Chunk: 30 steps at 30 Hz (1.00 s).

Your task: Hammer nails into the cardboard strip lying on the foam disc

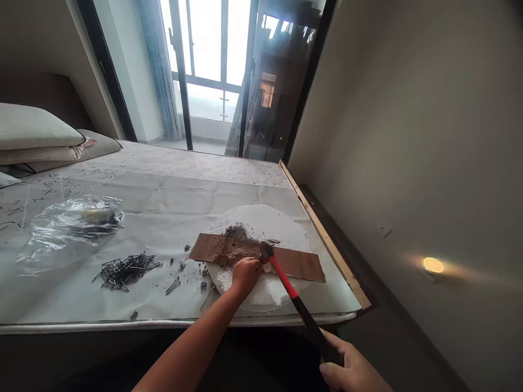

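Note:
My right hand (pixel 347 362) grips the black end of a hammer (pixel 285 279) with a red and black handle. The hammer's head is just above and beside my left hand (pixel 245 274), over a brown cardboard strip (pixel 304 264). Closed fingers of my left hand rest at the strip's near edge; what they pinch is too small to make out. Beneath the strip lies a white, chipped round slab (pixel 281 220). Dark crumbs (pixel 236 231) are scattered over the slab and strip. To the left is a pile of nails (pixel 126 271), with a few loose nails (pixel 172 286) nearer.
A clear plastic bag (pixel 77 218) with dark contents lies at left on the pale sheet (pixel 163 201) covering the mattress. A wooden slat (pixel 327 234) runs along the right edge, near the wall. Pillows (pixel 36 128) are stacked at far left; glass doors stand behind.

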{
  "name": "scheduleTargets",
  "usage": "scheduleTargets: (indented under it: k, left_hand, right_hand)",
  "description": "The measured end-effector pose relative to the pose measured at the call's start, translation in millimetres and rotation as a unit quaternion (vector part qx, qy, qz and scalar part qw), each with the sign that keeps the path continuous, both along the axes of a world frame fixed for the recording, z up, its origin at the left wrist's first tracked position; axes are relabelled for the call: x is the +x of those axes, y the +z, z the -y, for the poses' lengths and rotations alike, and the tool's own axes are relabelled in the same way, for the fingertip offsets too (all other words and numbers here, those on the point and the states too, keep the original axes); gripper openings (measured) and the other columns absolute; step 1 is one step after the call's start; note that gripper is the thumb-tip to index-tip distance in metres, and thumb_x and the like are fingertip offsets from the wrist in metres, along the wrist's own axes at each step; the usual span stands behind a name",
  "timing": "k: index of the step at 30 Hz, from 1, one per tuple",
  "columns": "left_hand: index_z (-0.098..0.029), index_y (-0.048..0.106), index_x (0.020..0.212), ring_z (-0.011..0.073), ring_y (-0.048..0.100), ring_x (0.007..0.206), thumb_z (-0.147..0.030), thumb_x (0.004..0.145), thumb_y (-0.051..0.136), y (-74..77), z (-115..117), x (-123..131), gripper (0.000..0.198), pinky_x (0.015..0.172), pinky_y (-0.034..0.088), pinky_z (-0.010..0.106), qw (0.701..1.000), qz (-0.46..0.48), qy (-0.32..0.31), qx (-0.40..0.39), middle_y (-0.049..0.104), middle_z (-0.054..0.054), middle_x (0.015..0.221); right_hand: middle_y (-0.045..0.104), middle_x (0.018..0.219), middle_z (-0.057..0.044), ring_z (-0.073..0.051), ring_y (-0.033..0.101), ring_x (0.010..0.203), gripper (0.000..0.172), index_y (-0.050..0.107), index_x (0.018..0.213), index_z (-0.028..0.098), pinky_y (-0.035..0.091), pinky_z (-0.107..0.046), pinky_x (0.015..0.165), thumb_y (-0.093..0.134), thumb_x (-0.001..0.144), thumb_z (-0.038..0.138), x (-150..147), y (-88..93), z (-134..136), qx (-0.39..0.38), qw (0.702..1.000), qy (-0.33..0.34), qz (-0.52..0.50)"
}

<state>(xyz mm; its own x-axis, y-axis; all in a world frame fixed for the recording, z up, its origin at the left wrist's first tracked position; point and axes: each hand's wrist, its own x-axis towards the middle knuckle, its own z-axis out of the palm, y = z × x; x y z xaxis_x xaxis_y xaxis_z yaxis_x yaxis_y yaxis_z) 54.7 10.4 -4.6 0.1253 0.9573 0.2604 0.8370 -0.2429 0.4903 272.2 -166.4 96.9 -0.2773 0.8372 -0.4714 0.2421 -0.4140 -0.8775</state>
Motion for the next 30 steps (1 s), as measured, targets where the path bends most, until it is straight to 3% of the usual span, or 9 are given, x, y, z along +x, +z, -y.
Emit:
scheduleTargets:
  k: [4, 6, 9, 12, 16, 20, 25, 30]
  left_hand:
    - [-0.022, 0.071, 0.071, 0.0177, 0.060, 0.079, -0.021, 0.076, 0.056, -3.0, 0, 0, 0.016, 0.069, 0.041, 0.027, 1.000, -0.013, -0.016, 0.011, 0.068, 0.002, 0.078]
    - [-0.022, 0.071, 0.072, 0.0177, 0.059, 0.079, -0.022, 0.076, 0.056, -3.8, 0, 0, 0.016, 0.070, 0.041, 0.027, 1.000, -0.011, -0.017, 0.012, 0.068, 0.002, 0.079]
    - [-0.022, 0.071, 0.072, 0.0177, 0.059, 0.079, -0.023, 0.076, 0.056, -3.6, -1, 0, 0.016, 0.070, 0.041, 0.027, 1.000, -0.006, -0.011, 0.004, 0.068, 0.003, 0.079]
    - [-0.021, 0.071, 0.072, 0.0179, 0.059, 0.078, -0.022, 0.075, 0.057, -2.1, 0, -1, 0.014, 0.069, 0.041, 0.027, 1.000, 0.006, -0.004, -0.002, 0.067, 0.004, 0.077]
    - [-0.022, 0.071, 0.075, 0.0167, 0.059, 0.075, -0.019, 0.071, 0.059, 1.1, 0, -4, 0.013, 0.068, 0.041, 0.027, 0.998, 0.060, -0.009, -0.002, 0.067, 0.003, 0.079]
    - [-0.018, 0.068, 0.082, 0.0137, 0.057, 0.067, -0.011, 0.067, 0.053, 5.3, -3, -12, 0.022, 0.062, 0.042, 0.024, 0.984, 0.179, -0.015, 0.010, 0.065, 0.003, 0.075]
    - [-0.016, 0.063, 0.084, 0.0118, 0.054, 0.060, -0.016, 0.071, 0.045, 23.2, 2, -28, 0.022, 0.054, 0.042, 0.022, 0.943, 0.331, 0.005, 0.047, 0.061, 0.003, 0.070]
    - [-0.016, 0.062, 0.083, 0.0115, 0.054, 0.060, -0.022, 0.073, 0.047, 47.6, 23, -71, 0.020, 0.054, 0.043, 0.021, 0.947, 0.308, 0.015, 0.094, 0.061, 0.003, 0.074]
  right_hand:
    - [0.060, 0.076, -0.003, -0.017, 0.058, 0.068, 0.060, 0.050, 0.126, 0.017, 0.047, -0.028, 0.074, 0.056, 0.068, 0.033, 1, -3.6, 1, 0.052, 0.998, -0.028, -0.016]
    - [0.060, 0.078, -0.004, -0.017, 0.059, 0.069, 0.061, 0.047, 0.128, 0.017, 0.047, -0.030, 0.076, 0.055, 0.070, 0.034, 4, -4.1, 3, 0.052, 0.998, -0.039, -0.022]
    - [0.053, 0.057, 0.002, -0.013, 0.052, 0.048, 0.064, 0.042, 0.132, 0.018, 0.048, -0.027, 0.059, 0.055, 0.070, 0.031, 4, -6.3, 3, 0.005, 1.000, -0.009, -0.008]
    - [0.041, 0.046, 0.007, -0.009, 0.039, 0.037, 0.065, 0.044, 0.130, 0.018, 0.039, -0.022, 0.044, 0.056, 0.067, 0.031, 0, -8.0, 0, -0.020, 1.000, 0.014, -0.011]
    - [0.036, 0.045, 0.009, -0.007, 0.029, 0.036, 0.068, 0.041, 0.129, 0.013, 0.029, -0.019, 0.039, 0.056, 0.067, 0.037, -4, 3.5, -1, 0.004, 1.000, -0.025, -0.018]
    - [0.033, 0.043, 0.011, -0.006, 0.025, 0.035, 0.068, 0.035, 0.131, 0.008, 0.022, -0.019, 0.037, 0.051, 0.071, 0.036, -5, 16.3, 1, 0.021, 0.999, -0.044, 0.013]
    - [0.041, 0.050, 0.007, -0.007, 0.032, 0.041, 0.060, 0.048, 0.121, 0.012, 0.025, -0.019, 0.042, 0.050, 0.063, 0.029, -16, -4.1, -2, 0.003, 0.999, -0.018, -0.039]
    - [0.037, 0.046, 0.010, -0.005, 0.024, 0.035, 0.068, 0.039, 0.127, 0.010, 0.018, -0.019, 0.037, 0.054, 0.066, 0.037, -13, -15.3, -1, -0.004, 0.997, -0.038, -0.069]
